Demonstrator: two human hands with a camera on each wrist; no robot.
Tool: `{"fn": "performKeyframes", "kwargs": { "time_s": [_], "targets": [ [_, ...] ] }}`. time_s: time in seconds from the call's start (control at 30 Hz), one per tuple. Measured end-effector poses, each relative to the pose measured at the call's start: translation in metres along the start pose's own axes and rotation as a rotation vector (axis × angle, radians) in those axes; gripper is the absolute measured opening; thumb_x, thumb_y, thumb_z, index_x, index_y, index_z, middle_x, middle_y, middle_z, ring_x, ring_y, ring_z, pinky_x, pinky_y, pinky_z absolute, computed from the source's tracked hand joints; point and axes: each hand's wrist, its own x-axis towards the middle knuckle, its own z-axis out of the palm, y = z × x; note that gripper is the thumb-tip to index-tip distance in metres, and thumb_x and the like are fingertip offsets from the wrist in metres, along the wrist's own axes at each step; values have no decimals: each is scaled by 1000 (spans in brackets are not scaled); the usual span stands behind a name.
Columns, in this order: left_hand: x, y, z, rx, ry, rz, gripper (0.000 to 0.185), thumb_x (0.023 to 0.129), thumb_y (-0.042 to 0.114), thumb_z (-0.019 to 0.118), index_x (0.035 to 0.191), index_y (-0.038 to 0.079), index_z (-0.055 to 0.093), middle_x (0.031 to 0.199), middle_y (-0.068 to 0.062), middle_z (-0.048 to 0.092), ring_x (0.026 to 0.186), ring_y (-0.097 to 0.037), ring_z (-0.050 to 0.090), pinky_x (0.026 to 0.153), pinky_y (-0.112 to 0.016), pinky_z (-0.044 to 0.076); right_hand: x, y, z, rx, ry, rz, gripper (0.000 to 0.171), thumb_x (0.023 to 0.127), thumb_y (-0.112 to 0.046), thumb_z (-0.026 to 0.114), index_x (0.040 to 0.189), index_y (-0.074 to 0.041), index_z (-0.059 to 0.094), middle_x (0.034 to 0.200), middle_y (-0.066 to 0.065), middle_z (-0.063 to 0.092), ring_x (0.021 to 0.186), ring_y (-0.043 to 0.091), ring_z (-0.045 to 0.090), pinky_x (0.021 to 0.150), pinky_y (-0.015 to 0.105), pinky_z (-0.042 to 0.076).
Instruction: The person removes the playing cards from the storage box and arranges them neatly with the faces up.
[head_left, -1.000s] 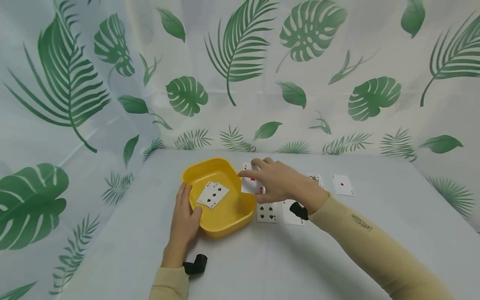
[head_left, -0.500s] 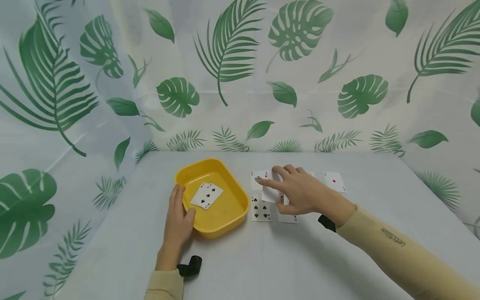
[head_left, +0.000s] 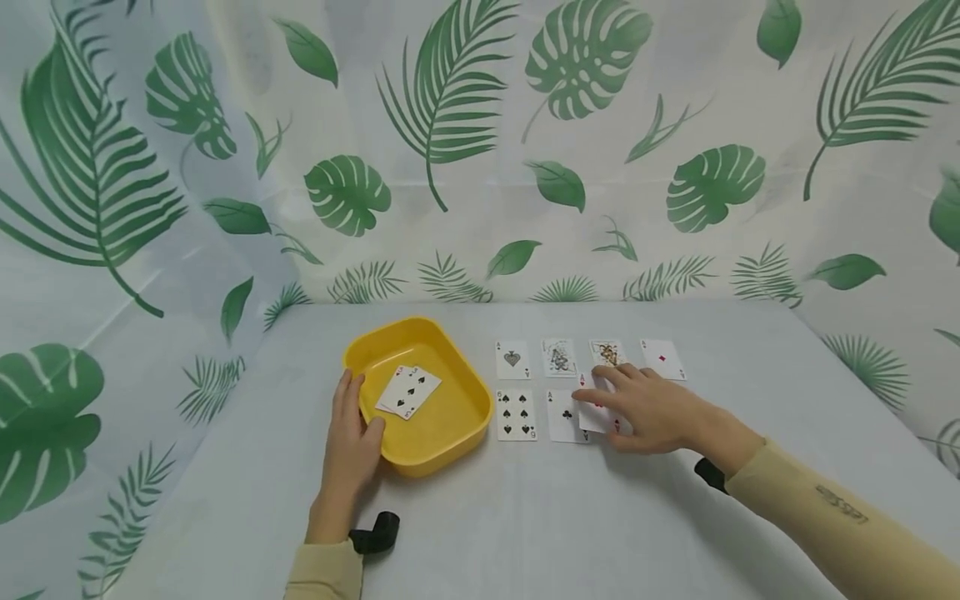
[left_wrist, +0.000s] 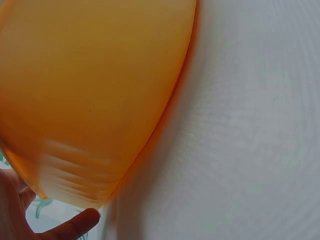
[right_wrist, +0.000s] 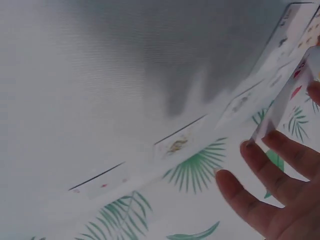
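Note:
My left hand (head_left: 351, 442) holds the left side of a yellow plastic tray (head_left: 442, 454), with fingers and thumb at its rim. Inside the tray lie overlapping playing cards, a spade card (head_left: 415, 393) on top. My right hand (head_left: 652, 408) pinches an ace of hearts (head_left: 589, 418) by its edges, tilted over the ace of clubs (head_left: 561, 414). In the right wrist view the ace of hearts (right_wrist: 287, 100) stands between the fingers, raised off the table. The six of spades (head_left: 516, 415) lies face up between the tray and the ace of clubs.
Behind, a row of cards lies face up: ace of spades (head_left: 512, 360), two jokers, grey (head_left: 558, 357) and coloured (head_left: 605, 351), and ace of diamonds (head_left: 662, 359). A leaf-patterned curtain (head_left: 465, 225) encloses the white table (head_left: 480, 533) at back and sides.
My right hand has carried the ace of hearts rightward from the tray's right rim to the ace of clubs. The left hand stays on the tray; the head view has shifted slightly.

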Motion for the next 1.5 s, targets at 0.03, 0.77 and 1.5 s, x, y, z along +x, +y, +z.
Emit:
{"fn": "performKeyframes", "kwargs": {
  "time_s": [0.03,0.77,1.5],
  "targets": [
    [0,0,0,-3,-3,2,70,91,8,45,158,6,27,168,-6,9,152,-28,15,119,-52,18,-3,2,3,-1,1,-13,56,82,-25,69,138,-22,59,133,17,55,115,38,55,86,56,50],
    [-1,3,-2,10,-12,-18,71,91,10,44,159,7,25,169,-4,7,152,-28,13,119,-53,17,-27,26,30,31,-82,-1,58,85,-20,63,142,-18,57,142,21,53,126,41,52,94,60,45],
    [0,2,-1,3,-6,-11,71,90,9,44,159,6,26,169,-5,8,152,-29,14,119,-53,18,-14,26,11,11,2,23,58,92,-25,64,148,-18,50,146,18,51,128,40,49,98,63,41]
  ]
}}
